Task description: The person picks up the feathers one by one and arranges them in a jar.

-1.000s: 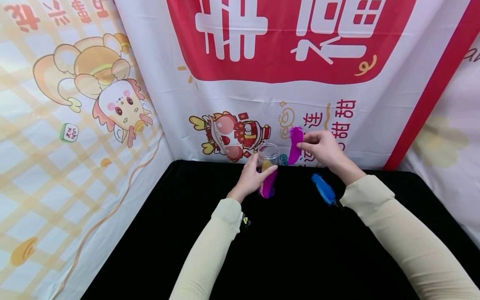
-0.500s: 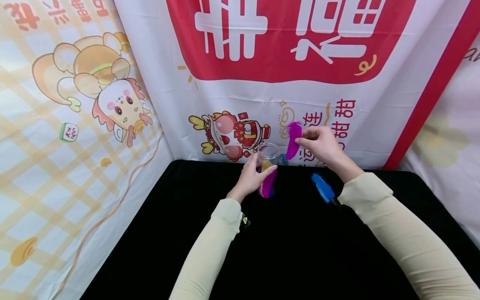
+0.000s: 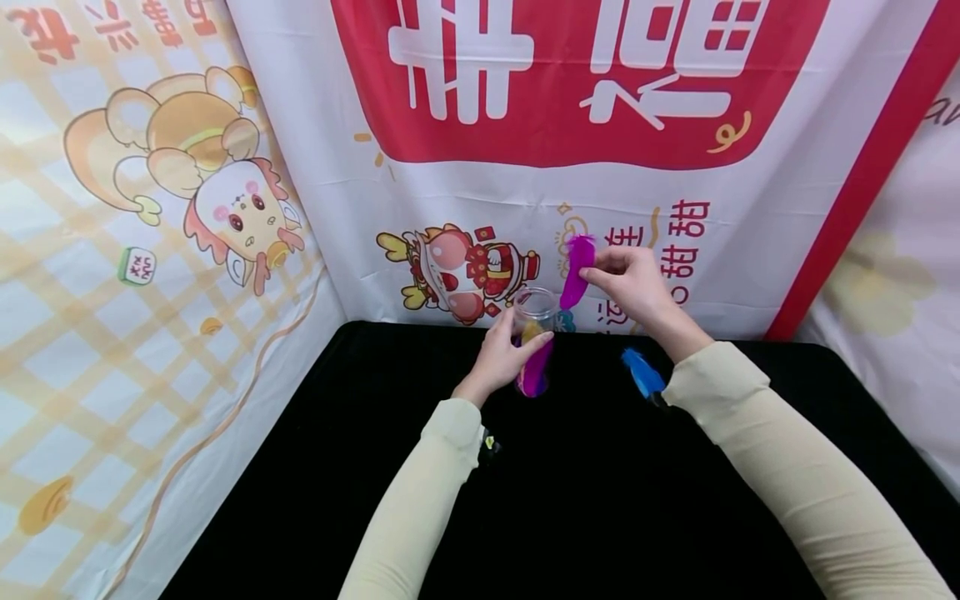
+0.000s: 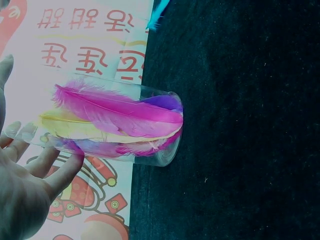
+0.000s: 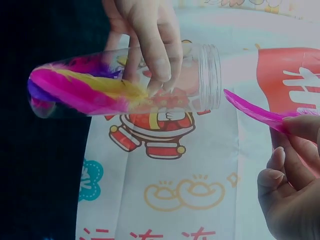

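Observation:
My left hand [image 3: 501,357] grips a clear open-topped jar [image 5: 212,77] round its side, thumb across the front, and holds it upright by the table's back edge. Inside the jar stand magenta [image 4: 117,110], yellow [image 4: 65,125] and purple [image 4: 165,103] feathers. My right hand [image 3: 637,287] pinches another magenta feather [image 3: 577,271] between thumb and forefinger. That feather's lower end is just outside the jar's threaded mouth in the right wrist view, close above and right of it in the head view.
A blue feather [image 3: 642,372] lies on the black-covered table [image 3: 570,500] below my right wrist; its dark end is partly hidden by the sleeve. Close behind the jar hangs a printed white and red cloth [image 3: 465,200], with a yellow-checked one [image 3: 112,333] at left.
My right hand has carried the magenta feather left and slightly up, nearer to the jar's mouth. The left hand and the jar have stayed nearly still.

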The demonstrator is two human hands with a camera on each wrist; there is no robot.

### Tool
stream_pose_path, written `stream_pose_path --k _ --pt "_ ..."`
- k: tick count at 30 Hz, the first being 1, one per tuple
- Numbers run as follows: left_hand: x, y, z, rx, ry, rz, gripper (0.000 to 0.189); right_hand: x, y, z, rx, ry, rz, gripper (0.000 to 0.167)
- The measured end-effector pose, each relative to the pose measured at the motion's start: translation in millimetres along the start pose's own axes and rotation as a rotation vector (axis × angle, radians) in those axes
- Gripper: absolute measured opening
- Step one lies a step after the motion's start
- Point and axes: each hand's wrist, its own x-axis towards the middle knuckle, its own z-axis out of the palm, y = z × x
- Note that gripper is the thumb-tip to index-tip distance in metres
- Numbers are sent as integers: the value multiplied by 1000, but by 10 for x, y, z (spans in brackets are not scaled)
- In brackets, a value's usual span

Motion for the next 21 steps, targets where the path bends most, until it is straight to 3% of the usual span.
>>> stream_pose_path --k 21 --pt "4 -15 1 -3 -6 4 81 50 -4 246 52 35 -64 18"
